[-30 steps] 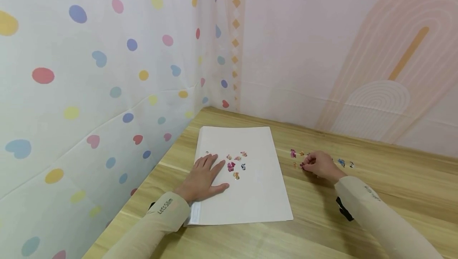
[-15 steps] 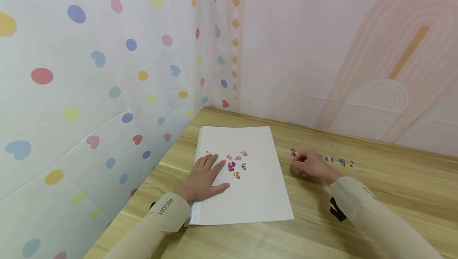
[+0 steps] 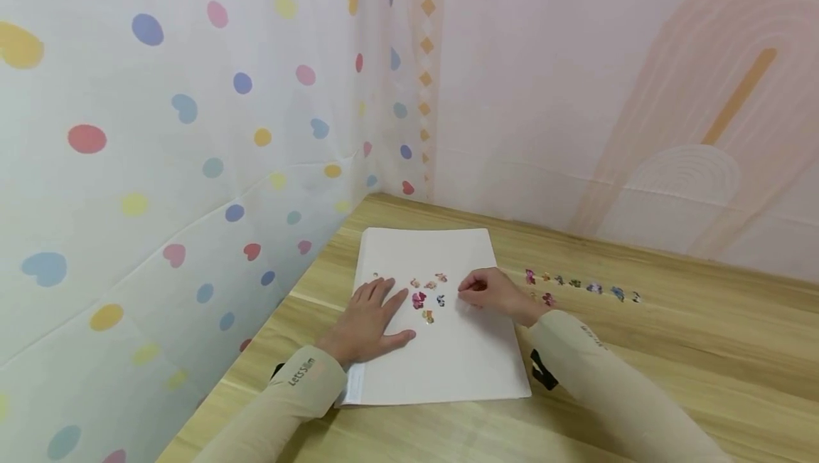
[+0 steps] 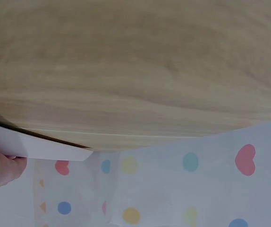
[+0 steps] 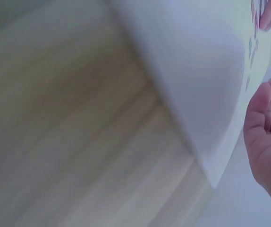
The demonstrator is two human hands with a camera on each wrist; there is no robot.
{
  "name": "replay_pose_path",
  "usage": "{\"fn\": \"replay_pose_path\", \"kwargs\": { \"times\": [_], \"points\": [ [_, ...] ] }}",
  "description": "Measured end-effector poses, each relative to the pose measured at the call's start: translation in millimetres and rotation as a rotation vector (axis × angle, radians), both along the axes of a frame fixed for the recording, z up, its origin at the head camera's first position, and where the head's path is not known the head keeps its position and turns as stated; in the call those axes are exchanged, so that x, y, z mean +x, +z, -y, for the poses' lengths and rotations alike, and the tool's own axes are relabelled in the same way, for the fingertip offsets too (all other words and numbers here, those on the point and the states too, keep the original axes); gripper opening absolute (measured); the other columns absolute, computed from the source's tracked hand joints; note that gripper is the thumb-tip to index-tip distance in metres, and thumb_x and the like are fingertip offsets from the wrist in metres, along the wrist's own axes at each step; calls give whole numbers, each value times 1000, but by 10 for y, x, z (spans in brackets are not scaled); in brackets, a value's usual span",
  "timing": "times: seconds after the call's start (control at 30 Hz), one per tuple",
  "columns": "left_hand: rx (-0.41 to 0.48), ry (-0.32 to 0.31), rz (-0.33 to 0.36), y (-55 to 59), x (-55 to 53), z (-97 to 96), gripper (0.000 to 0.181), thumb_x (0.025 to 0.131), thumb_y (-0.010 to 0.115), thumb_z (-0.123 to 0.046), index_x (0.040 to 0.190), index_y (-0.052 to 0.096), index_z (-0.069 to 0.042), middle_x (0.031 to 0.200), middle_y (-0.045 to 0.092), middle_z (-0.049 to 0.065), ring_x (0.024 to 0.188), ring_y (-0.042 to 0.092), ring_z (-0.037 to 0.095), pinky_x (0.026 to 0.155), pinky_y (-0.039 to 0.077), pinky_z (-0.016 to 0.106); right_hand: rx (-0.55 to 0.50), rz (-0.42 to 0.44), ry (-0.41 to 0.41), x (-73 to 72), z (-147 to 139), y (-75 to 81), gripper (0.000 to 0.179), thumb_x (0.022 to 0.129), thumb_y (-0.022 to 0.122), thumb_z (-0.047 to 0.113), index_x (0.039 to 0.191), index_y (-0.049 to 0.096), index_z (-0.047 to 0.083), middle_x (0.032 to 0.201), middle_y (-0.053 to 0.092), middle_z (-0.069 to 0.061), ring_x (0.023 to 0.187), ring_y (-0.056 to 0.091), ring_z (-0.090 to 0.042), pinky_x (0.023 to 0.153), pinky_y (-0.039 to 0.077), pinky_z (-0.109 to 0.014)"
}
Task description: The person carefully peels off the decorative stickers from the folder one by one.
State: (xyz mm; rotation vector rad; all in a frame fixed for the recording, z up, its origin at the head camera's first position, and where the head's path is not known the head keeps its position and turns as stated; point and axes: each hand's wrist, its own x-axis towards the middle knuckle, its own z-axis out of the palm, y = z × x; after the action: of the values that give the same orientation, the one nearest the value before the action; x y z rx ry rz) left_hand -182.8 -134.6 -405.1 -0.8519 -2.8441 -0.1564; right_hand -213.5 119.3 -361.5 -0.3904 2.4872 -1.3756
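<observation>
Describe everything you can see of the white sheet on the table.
The white sheet looks like plain paper or thin card. It lies flat on the wooden table near the corner of the walls. A small cluster of colourful stickers sits on its upper middle. The left hand rests flat on its left part; the right hand is over its right part, fingers curled.

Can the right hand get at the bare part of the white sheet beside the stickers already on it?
Probably yes. The right hand is over the white sheet, just right of the stickers, with nothing between.
</observation>
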Motion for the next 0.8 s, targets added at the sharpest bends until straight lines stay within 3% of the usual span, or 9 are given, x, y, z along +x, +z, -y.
{"fn": "replay_pose_path", "kwargs": {
  "times": [0.2, 0.4, 0.8],
  "points": [
    [-29, 19, 44, 26, 8, -15, 73, 81, 37, -64, 136, 37, -16, 137, 30, 13, 126, 23, 30, 103, 16, 46, 2, 9, 6, -64, 240, -43, 7, 81, 62, 6, 85, 62, 0, 70, 55, -2, 60, 45, -10, 54, 40, -21],
    [-28, 16, 58, 43, 13, -16, 74, 82, 35, -65, 136, 36, -15, 138, 28, 13, 127, 21, 30, 103, 16, 46, 93, 13, -26, -100, 352, -50, 4, 80, 63, 4, 82, 63, 0, 69, 54, -3, 59, 45, -10, 52, 39, -20],
    [-24, 10, 44, 34, 14, -12, 72, 82, 37, -64, 135, 38, -14, 137, 30, 14, 126, 23, 31, 102, 17, 46, 298, -223, 14, -124, 435, -69, 4, 73, 70, 4, 70, 70, 2, 63, 61, 0, 57, 47, -8, 50, 39, -17]
  ]
}}
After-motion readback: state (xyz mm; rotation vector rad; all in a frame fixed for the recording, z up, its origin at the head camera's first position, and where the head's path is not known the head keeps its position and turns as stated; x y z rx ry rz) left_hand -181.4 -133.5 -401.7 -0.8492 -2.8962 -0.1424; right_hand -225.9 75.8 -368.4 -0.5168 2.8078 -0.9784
